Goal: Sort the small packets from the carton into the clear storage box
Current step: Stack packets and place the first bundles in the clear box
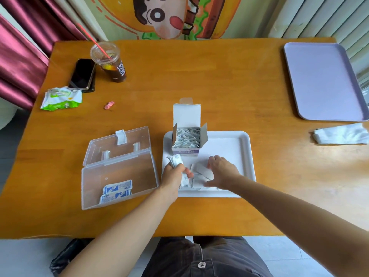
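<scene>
An open white carton (186,136) full of small packets stands at the back of a white tray (244,154). My left hand (173,174) grips a bunch of packets (176,159) over the tray's left edge. My right hand (221,170) rests with spread fingers on loose packets (199,174) lying on the tray. To the left, the clear storage box (111,182) lies open with its lid (117,144) flipped back. Two blue-and-white packets (116,192) lie inside it near the front.
On the wooden table (199,76): a lilac tray (321,80) at back right, a crumpled white cloth (341,134) at right, an iced drink with a straw (109,62), a phone (82,73), a green wipes pack (61,97) and a pink wrapper (109,105) at back left.
</scene>
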Demonstrator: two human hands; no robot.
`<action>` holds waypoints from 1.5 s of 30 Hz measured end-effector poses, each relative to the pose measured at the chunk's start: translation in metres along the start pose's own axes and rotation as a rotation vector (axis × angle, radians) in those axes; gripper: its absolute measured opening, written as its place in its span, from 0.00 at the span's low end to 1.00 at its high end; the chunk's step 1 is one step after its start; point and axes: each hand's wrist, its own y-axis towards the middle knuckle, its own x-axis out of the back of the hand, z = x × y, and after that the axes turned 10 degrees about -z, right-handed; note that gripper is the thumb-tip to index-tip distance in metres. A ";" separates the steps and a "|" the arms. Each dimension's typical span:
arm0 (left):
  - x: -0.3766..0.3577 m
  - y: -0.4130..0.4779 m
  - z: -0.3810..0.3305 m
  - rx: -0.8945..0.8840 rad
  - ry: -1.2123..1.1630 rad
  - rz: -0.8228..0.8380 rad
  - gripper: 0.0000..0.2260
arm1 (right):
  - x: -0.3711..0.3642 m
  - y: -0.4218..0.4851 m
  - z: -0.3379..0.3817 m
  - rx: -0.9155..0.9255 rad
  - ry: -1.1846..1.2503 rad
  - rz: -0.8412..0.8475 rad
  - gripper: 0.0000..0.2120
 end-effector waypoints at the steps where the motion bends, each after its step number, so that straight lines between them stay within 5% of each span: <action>1: 0.001 -0.001 0.001 0.007 -0.019 0.008 0.08 | -0.005 -0.001 0.001 0.016 0.010 -0.032 0.27; 8: 0.008 -0.001 0.011 0.133 0.110 0.092 0.09 | 0.007 -0.007 -0.015 0.104 0.194 -0.082 0.05; 13: 0.006 0.000 0.013 0.175 0.128 0.105 0.08 | -0.005 -0.011 -0.010 0.148 0.122 -0.040 0.07; 17: 0.007 0.002 0.013 0.191 0.122 0.115 0.08 | -0.012 -0.005 -0.007 0.127 0.024 -0.049 0.27; 23: 0.008 0.005 0.014 0.223 0.073 0.119 0.09 | -0.007 -0.003 -0.005 0.208 -0.034 -0.122 0.16; 28: 0.007 0.005 0.012 0.204 0.077 0.115 0.09 | 0.004 0.001 -0.020 -0.033 0.347 -0.229 0.06; 33: -0.001 0.003 0.008 0.155 0.110 0.156 0.02 | 0.026 -0.007 -0.032 -0.332 1.076 0.067 0.07; 37: -0.011 -0.002 0.009 0.114 0.112 0.238 0.05 | 0.027 -0.011 -0.031 -0.326 1.116 0.143 0.06; 45: -0.008 0.000 0.015 0.129 0.160 0.172 0.06 | 0.033 0.005 -0.062 -0.372 0.893 0.007 0.08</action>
